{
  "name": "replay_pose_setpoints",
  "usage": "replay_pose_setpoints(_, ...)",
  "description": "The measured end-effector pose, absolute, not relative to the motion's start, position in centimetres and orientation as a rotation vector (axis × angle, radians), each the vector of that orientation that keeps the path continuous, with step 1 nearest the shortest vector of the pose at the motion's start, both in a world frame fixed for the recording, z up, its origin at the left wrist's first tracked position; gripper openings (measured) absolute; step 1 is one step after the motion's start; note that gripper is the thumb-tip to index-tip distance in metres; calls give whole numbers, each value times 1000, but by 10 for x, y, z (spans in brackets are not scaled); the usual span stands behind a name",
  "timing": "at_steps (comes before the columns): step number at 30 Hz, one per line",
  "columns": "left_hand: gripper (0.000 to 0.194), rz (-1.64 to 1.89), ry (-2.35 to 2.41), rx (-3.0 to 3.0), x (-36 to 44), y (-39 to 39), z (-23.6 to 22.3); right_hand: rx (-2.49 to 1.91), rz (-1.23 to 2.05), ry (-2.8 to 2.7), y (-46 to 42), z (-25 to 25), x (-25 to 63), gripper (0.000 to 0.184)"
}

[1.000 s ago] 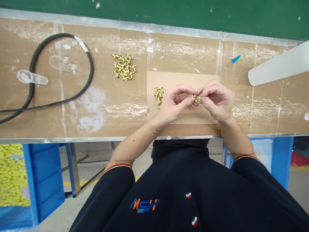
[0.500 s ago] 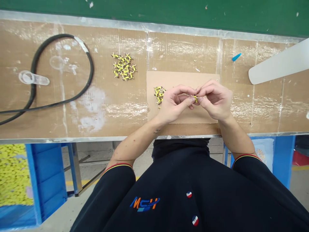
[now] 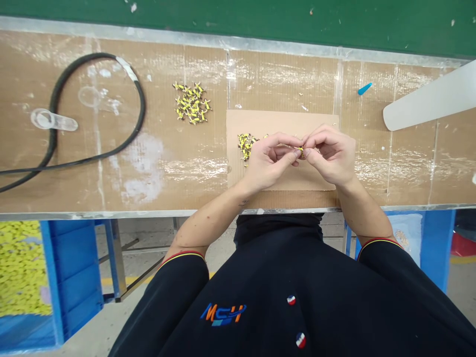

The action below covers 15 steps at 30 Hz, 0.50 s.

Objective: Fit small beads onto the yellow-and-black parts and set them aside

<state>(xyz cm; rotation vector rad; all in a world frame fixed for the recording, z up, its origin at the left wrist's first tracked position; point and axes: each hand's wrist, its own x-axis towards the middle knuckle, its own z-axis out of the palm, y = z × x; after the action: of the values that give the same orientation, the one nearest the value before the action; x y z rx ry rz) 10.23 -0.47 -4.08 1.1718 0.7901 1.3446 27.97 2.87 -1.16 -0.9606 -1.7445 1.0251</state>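
Note:
Between the fingertips of both hands is a small yellow and dark figurine [image 3: 301, 150], mostly covered by the fingers. My left hand [image 3: 273, 157] pinches it from the left, and my right hand [image 3: 330, 151] pinches it from the right. Both hands are over a flat cardboard sheet [image 3: 282, 179]. On the sheet, just left of my left hand, lies a small pile of yellow and dark pieces [image 3: 246, 145], partly hidden by that hand. Farther left, on the table covering, is a larger pile of yellow, dark and white figurines [image 3: 192, 103].
A black cable [image 3: 143, 106] loops at the left near a clear plastic piece [image 3: 63, 122]. At the right lie a blue cone-shaped piece [image 3: 365, 89] and a long white object [image 3: 427, 95]. Below the table's left side stands a blue crate [image 3: 74, 277] with yellow pieces.
Both hands stay almost in place, with the fingers shifting slightly around the figurine. The view has moved a little.

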Motion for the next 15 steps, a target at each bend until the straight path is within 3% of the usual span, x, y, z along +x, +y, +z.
replay_pose_setpoints(12,10,1554,927,1503,101,-4,-43,-1043,1314,-1613,29,-8,277,32)
replay_pose_setpoints(15,13,1617,955,1643,100,-6,-43,-1032,1328,-1605,29,-7,277,30)
